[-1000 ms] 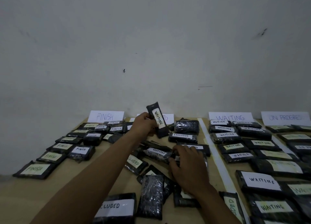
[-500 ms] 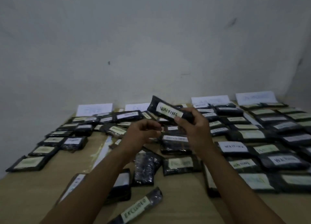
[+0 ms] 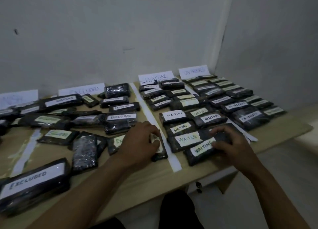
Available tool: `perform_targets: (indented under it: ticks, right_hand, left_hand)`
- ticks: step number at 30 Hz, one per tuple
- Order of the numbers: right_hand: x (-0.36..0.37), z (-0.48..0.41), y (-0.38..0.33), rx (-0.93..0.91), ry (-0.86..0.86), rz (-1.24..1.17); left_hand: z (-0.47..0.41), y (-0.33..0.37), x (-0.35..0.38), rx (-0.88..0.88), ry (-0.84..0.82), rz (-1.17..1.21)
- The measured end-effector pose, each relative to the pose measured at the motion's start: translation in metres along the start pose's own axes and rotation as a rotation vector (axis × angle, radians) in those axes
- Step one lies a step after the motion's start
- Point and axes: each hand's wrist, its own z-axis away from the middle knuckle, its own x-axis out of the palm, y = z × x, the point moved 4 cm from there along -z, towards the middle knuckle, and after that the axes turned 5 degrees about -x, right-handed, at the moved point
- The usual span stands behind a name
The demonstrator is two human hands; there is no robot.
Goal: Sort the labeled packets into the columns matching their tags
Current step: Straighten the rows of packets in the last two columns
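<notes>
The step in hand looks like setting down a sorted packet. The right hand [image 3: 227, 142] has its fingers curled over the far end of a WAITING packet [image 3: 201, 150], which lies at the near end of the column under the WAITING sign [image 3: 155, 76], touching the packet behind it. The left hand [image 3: 137, 142] curls over the end of an EX-tagged packet [image 3: 117, 142] just left of the white strip [image 3: 149, 115] on the worktop [image 3: 154, 175]. Next, the right hand should let go, while the left checks its tag against the EXCLUDED sign [image 3: 82, 91] and tidies it into that column.
</notes>
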Motion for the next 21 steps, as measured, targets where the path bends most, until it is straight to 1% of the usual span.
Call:
perform_targets:
  ticks: [3,6,7,10,13,16,19,21]
  right_hand:
    - [0.004,0.008,0.011,-0.011,-0.002,0.191]
    - [0.013,0.009,0.013,-0.149,0.080,0.425]
    - [0.016,0.010,0.013,-0.196,0.113,0.470]
    - [0.021,0.011,0.014,-0.280,0.161,0.504]
    - [0.021,0.011,0.015,-0.296,0.152,0.511]
    - [0.020,0.009,0.014,-0.308,0.142,0.489]
    - [0.021,0.012,0.010,-0.341,0.211,0.439]
    - [0.025,0.015,0.008,-0.399,0.223,0.496]
  left_hand:
    - [0.004,-0.005,-0.001,-0.023,0.056,0.032]
    - [0.009,-0.013,-0.002,-0.077,0.094,0.023]
    - [0.009,-0.017,-0.002,-0.084,0.102,0.021]
    - [0.012,-0.021,-0.001,-0.077,0.108,0.022]
    - [0.012,-0.020,-0.001,-0.075,0.118,0.041]
    - [0.011,-0.018,-0.003,-0.111,0.123,0.073]
    - [0.010,-0.016,-0.005,-0.133,0.135,0.112]
    - [0.009,-0.016,-0.005,-0.151,0.136,0.130]
